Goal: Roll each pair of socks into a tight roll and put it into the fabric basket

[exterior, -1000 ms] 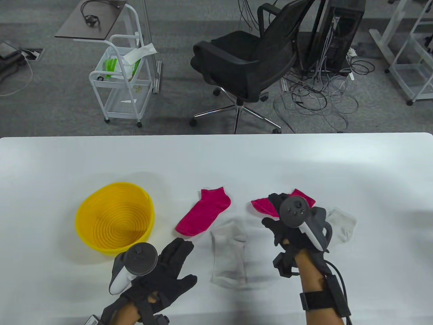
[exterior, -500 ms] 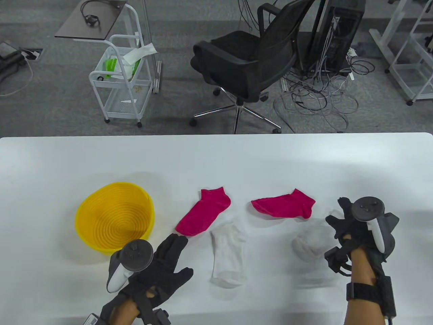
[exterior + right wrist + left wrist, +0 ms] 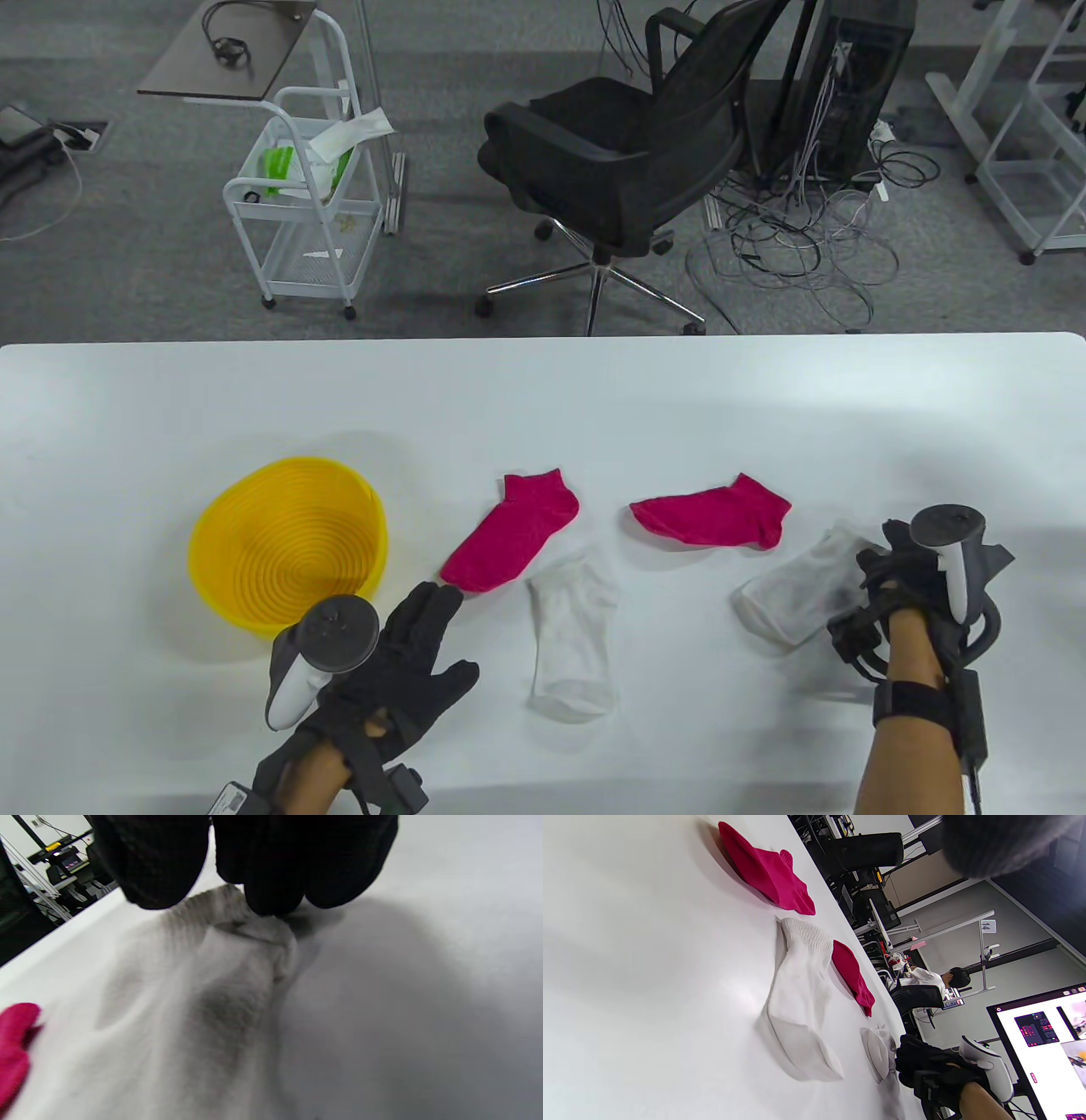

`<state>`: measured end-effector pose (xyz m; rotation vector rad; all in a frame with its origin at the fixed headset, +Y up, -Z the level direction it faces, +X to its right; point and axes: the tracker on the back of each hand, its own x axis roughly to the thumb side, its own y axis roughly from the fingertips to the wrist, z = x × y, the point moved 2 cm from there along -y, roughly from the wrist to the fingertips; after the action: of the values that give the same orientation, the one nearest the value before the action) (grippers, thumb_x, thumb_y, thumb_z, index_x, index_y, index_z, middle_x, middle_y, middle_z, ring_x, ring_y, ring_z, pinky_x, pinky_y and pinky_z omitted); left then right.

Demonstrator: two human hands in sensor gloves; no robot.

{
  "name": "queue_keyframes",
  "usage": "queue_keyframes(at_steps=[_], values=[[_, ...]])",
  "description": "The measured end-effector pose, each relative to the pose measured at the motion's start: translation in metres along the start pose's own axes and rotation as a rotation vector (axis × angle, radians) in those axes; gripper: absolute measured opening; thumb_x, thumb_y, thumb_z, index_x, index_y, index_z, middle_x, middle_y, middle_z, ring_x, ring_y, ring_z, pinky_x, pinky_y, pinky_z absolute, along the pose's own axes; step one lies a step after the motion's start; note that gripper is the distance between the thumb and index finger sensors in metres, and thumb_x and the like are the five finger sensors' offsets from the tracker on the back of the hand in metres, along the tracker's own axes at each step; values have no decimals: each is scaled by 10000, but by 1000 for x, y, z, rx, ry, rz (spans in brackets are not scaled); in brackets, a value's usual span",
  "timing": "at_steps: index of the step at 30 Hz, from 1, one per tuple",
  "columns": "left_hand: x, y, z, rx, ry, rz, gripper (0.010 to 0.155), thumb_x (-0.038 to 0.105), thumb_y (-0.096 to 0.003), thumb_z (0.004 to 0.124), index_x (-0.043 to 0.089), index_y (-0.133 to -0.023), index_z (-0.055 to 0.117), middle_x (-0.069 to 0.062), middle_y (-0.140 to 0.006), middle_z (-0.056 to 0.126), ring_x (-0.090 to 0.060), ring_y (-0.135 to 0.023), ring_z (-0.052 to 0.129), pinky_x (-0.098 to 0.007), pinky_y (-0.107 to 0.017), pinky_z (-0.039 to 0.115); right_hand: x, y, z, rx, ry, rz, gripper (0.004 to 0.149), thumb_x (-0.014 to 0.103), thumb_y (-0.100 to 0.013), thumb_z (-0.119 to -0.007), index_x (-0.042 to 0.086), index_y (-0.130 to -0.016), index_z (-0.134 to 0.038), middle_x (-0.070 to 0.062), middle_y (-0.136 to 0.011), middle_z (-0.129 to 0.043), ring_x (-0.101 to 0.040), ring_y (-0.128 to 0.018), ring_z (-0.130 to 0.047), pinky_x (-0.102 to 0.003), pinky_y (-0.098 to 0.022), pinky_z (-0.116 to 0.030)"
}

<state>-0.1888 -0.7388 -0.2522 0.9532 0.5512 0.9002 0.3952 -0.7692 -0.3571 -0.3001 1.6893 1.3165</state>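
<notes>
Plainly, with the right hand [image 3: 912, 586] pinching only the cuff edge of the white sock [image 3: 793, 594] just beside it and the left hand [image 3: 399, 671] spread flat and idle on the counter [image 3: 543, 399], the thin grip may slip mid-drag, leaving it short of its mate [image 3: 573, 637] between the hands.

Yellow basket [image 3: 288, 543] with concentric ribbing; two magenta socks [image 3: 513, 543] [image 3: 713, 514]; two white socks [image 3: 573, 637] [image 3: 793, 590], cuffs ribbed; black gloves [image 3: 407, 671] [image 3: 891, 577]; white table [image 3: 543, 399].
</notes>
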Motion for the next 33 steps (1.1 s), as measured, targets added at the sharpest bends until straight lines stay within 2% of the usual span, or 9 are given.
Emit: queue_keyframes(at_steps=[4, 9, 14, 20, 24, 27, 33], values=[[0, 0, 0, 1, -2, -5, 846, 639, -378, 704, 398, -1037, 232, 15, -1127, 59, -279, -1104, 75, -575, -729, 128, -3, -9, -3, -46, -16, -58, 585, 357, -422, -838, 385, -971, -636, 59, -1057, -682, -110, -792, -860, -375, -616, -785], [0, 0, 1, -7, -7, -8, 845, 639, -379, 702, 396, -1038, 233, 15, -1128, 64, -279, -1105, 77, -574, -729, 129, -1, -12, -5, -135, 67, -61, 493, 323, -410, -881, 402, -884, -770, 91, -978, -757, -37, -678, -897, -332, -543, -833], [0, 0, 2, -12, -13, -8, 845, 639, -379, 702, 396, -1038, 232, 13, -1129, 66, -280, -1105, 81, -574, -729, 132, 4, -11, -6, -197, 118, -57, 423, 341, -400, -892, 384, -815, -824, 94, -900, -826, -32, -631, -924, -342, -522, -855], [0, -1, 3, -16, -17, -4, 846, 641, -378, 701, 398, -1037, 227, 12, -1129, 68, -281, -1105, 82, -575, -729, 133, 5, -9, -7, -198, 128, -44, 397, 353, -412, -864, 405, -800, -804, 95, -906, -831, -42, -637, -922, -373, -522, -849], [1, -1, 4, -20, -18, 2, 846, 641, -380, 699, 400, -1036, 223, 12, -1129, 66, -282, -1105, 81, -574, -729, 133, 7, -1, -1, -195, 95, -1, 402, 343, -421, -835, 402, -814, -768, 45, -916, -872, -98, -640, -985, -414, -523, -858], [2, -1, 4, -22, -22, 8, 845, 641, -379, 699, 401, -1035, 225, 12, -1129, 66, -282, -1105, 82, -575, -729, 134, 8, 8, 5, -202, 94, 34, 404, 331, -418, -835, 381, -813, -767, 20, -842, -935, -97, -592, -1032, -417, -497, -879], [0, 2, 2, -12, -2, 10, 845, 639, -379, 702, 399, -1036, 229, 14, -1126, 61, -280, -1104, 78, -575, -729, 133, 18, 39, 26, -157, 45, 135, 415, 322, -416, -848, 371, -816, -748, 33, -845, -896, -88, -590, -989, -428, -507, -852]])
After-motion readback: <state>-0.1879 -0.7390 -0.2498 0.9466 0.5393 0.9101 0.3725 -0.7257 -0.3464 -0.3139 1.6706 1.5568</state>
